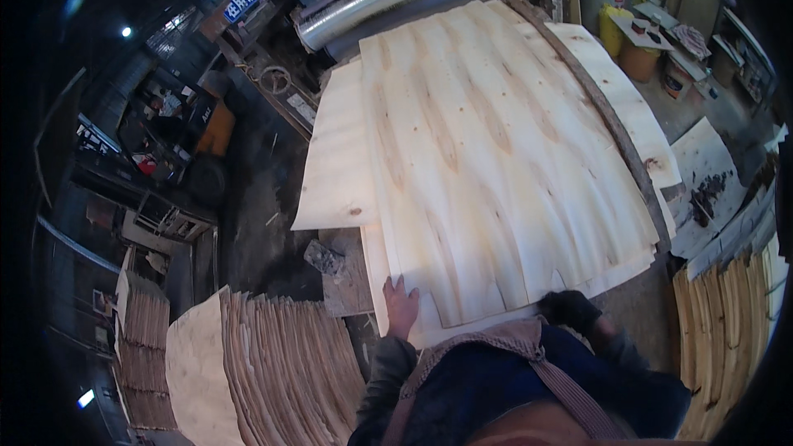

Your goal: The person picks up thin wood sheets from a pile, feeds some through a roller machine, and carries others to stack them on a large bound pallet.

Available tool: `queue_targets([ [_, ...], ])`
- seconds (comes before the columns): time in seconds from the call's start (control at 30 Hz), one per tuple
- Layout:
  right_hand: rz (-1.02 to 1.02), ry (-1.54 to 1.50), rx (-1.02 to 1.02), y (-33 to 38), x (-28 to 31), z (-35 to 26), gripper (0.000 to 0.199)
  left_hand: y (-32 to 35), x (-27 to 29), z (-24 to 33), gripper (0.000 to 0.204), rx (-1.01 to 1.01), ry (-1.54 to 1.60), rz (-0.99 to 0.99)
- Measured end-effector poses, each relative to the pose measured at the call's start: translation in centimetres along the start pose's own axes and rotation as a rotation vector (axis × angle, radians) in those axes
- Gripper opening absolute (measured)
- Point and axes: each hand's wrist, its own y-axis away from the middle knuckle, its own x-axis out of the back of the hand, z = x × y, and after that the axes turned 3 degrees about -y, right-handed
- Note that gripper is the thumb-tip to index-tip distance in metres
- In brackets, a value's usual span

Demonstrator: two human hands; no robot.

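A wide sheet of pale wood veneer (487,173) with brown grain streaks lies in front of me, on top of other sheets. My left hand (401,307), bare, rests on its near left corner with the fingers spread. At the near edge, further right, my right hand (570,311) wears a dark glove and touches the sheet; its fingers blur into the dark glove. Beneath, a wider veneer sheet (330,157) sticks out on the left. A long dark wooden strip (607,107) runs along the right side of the top sheet.
A shiny metal roller (405,0) spans the far end, with a handwheel (274,80) at its left. Stacked veneer (289,363) stands at near left, more stacked wood (727,339) at near right. A forklift (194,128) is at left; buckets (640,58) stand at far right.
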Motion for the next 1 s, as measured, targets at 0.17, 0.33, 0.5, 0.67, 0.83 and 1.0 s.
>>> queue_targets([
  [0.17, 0.092, -1.234, -0.572, 2.4, 1.3, -0.3, 0.025, 0.2, -1.1, 2.0, 0.053, 0.057, 0.094, 0.121],
  [0.33, 0.195, -0.843, -0.461, 2.8, 3.6, 0.1, 0.028, 0.2, -0.8, 2.3, 0.056, 0.134, 0.179, 0.097],
  [0.5, 0.324, -0.841, -0.368, 2.6, 2.5, 4.0, 0.028, 0.1, -1.7, 2.0, 0.058, 0.159, 0.164, 0.135],
  [0.67, 0.287, -1.555, -0.634, 0.8, 7.3, 1.3, 0.018, 0.3, -2.7, 3.0, 0.058, 0.228, 0.089, 0.203],
  [0.83, 0.539, -0.418, -0.185, 2.6, 9.2, 9.8, 0.021, 0.4, -3.6, 3.2, 0.057, 0.226, 0.079, 0.247],
  [1.0, 1.05, 0.037, -0.892, 6.6, 15.0, 14.7, 0.037, 1.2, -3.5, 3.0, 0.055, 0.206, 0.041, 0.281],
])
